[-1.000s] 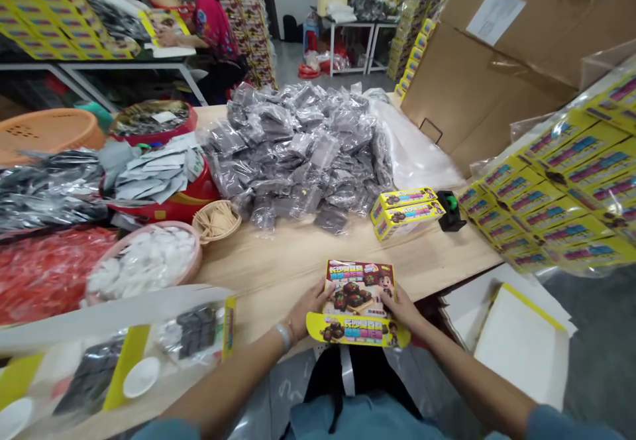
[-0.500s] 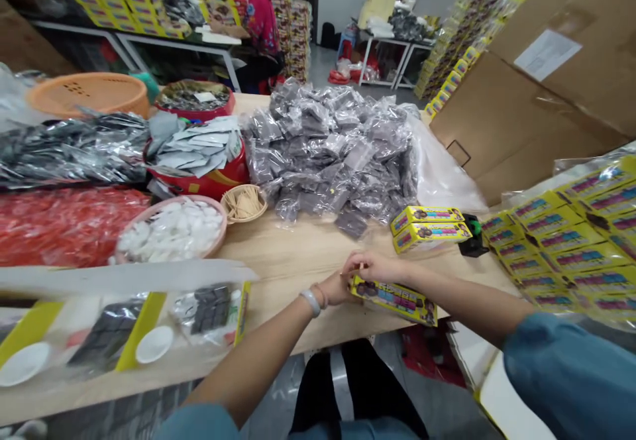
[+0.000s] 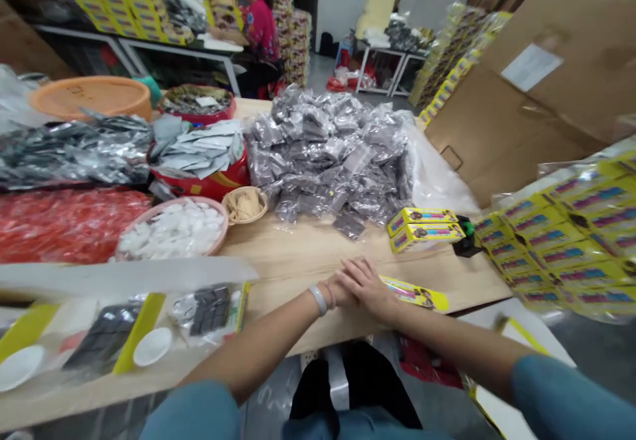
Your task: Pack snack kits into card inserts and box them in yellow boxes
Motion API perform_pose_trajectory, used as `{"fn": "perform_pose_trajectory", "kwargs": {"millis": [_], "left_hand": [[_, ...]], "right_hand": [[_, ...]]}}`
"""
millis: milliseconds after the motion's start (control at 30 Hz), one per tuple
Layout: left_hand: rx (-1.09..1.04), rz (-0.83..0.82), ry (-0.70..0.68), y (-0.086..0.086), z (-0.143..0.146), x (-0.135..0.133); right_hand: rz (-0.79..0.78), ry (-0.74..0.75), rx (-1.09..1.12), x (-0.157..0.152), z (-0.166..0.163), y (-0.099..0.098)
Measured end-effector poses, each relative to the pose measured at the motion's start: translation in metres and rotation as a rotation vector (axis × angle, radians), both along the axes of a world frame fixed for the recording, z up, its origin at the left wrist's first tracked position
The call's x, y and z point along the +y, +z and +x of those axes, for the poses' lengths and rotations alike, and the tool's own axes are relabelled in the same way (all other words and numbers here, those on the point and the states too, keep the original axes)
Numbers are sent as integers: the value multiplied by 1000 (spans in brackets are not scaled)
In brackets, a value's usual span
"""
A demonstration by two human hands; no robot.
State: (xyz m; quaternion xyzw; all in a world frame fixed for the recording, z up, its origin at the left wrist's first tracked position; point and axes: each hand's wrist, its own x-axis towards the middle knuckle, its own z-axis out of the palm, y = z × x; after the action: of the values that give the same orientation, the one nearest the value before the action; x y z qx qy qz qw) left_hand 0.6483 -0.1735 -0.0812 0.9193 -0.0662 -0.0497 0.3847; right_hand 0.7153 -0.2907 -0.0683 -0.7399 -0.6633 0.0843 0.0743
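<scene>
A yellow printed box (image 3: 426, 296) lies at the table's front edge, its left part hidden behind my right hand (image 3: 368, 289). The fingers of that hand are stretched out and reach across my left hand (image 3: 342, 291). My left hand is at the box's left end; its fingers are mostly covered, so its grip cannot be made out. Two more yellow boxes (image 3: 428, 236) are stacked a little behind, beside a small black-and-green object (image 3: 466, 236). Straight ahead lies a large heap of clear-wrapped dark packets (image 3: 338, 155).
On the left are a pink basket of white packets (image 3: 223, 241), a small basket of wooden picks (image 3: 244, 205), red packets (image 3: 69, 224) and a red tub (image 3: 223, 181). Wrapped box stacks (image 3: 561, 248) and a big carton (image 3: 527, 122) stand right. A person (image 3: 261, 26) sits beyond.
The box has turned so a narrower printed face shows. My right hand has gone from bent fingers at the box's end to stretched fingers over my left hand.
</scene>
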Motion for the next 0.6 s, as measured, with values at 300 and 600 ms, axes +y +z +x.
{"fn": "perform_pose_trajectory", "kwargs": {"millis": [300,600], "left_hand": [[77,548,-51,36,15,-2],[152,626,-98,38,32,-17]], "right_hand": [[-538,-794,597,-90,80,61],[-533,-815,593,-93,86,37]]}}
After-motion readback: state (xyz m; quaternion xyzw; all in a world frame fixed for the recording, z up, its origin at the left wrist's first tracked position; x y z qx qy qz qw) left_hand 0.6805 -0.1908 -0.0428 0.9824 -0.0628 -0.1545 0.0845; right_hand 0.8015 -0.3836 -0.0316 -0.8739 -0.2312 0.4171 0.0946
